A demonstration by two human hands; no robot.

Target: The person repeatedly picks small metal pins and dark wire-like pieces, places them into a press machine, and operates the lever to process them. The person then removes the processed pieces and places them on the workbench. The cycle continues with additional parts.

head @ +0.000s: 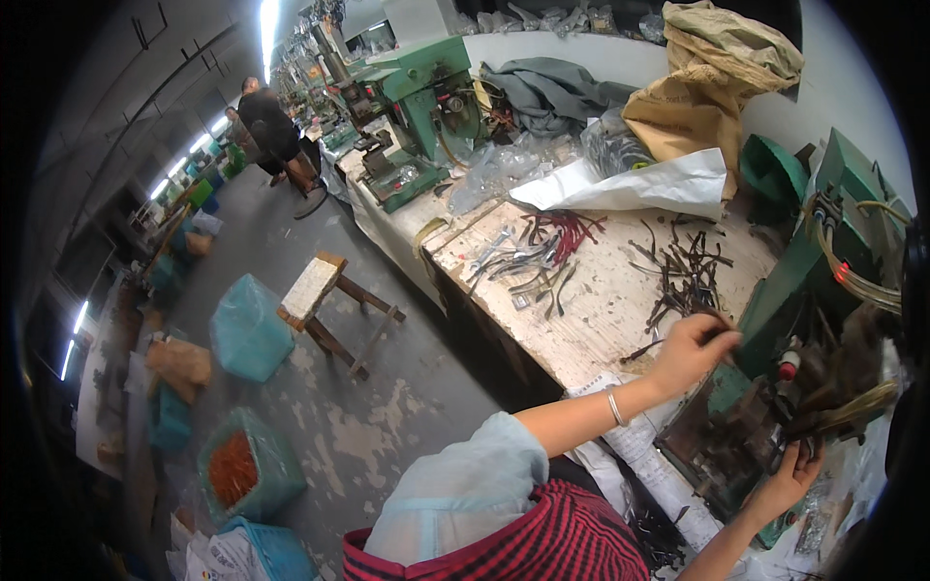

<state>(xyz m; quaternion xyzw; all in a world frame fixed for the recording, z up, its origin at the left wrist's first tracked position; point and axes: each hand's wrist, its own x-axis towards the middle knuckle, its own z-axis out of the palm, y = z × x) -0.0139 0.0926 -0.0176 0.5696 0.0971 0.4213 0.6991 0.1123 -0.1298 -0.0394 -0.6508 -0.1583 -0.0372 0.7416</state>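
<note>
My left hand (694,352), with a bangle at the wrist, is raised above the bench beside the green machine. Its thumb and fingertips are pinched on a thin dark piece, apparently an eyeglass temple. Just beyond it lies a heap of dark eyeglass temples (690,272). At the lower right, my right hand (792,476) reaches to the dark metal fixture (748,428) of the machine, fingers bent at its edge; what they hold cannot be made out. Red temples (574,236) and grey ones (519,258) lie farther along the wooden bench (596,319), near a wrench (490,250).
A second green machine (425,87) stands on the bench, near plastic bags and a brown sack (690,116). On the floor are a wooden stool (312,290) and a lined bin (251,472) of orange pieces. Two people (272,127) are in the far aisle.
</note>
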